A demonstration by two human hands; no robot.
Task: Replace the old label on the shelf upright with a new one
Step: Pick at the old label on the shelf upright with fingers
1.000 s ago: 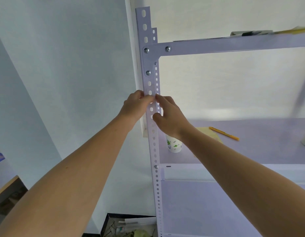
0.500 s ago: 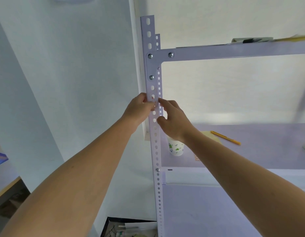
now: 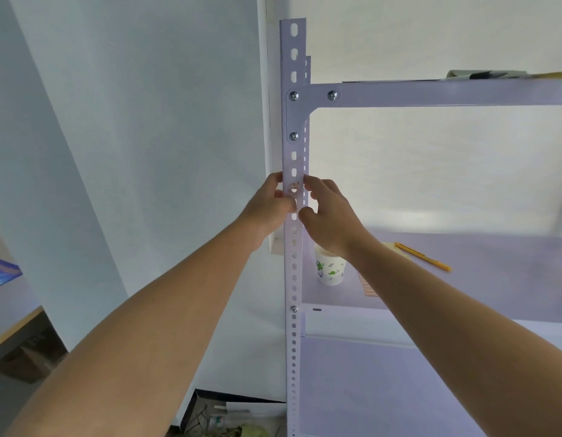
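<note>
We have both hands up on the shelf upright (image 3: 294, 279), a pale perforated metal strip whose long axis runs vertically from the top of the view down to the bottom edge. Our left hand (image 3: 268, 206) curls against its left edge and our right hand (image 3: 328, 216) against its right edge, fingers bent and thumbs pressed toward the front face. Between the fingertips, on the front of the upright, sits a small label (image 3: 294, 184) with faint reddish marks; it is too small to read. We cannot tell whether either hand actually grips the label or only presses on the metal.

On the middle shelf (image 3: 494, 279), just right of the upright and partly behind our right wrist, a paper cup (image 3: 330, 269) stands upright; its contents are hidden. A yellow pen (image 3: 423, 257) lies flat farther right. Below, beside the foot of the upright, a dark bin (image 3: 229, 417) holds paper scraps and other waste.
</note>
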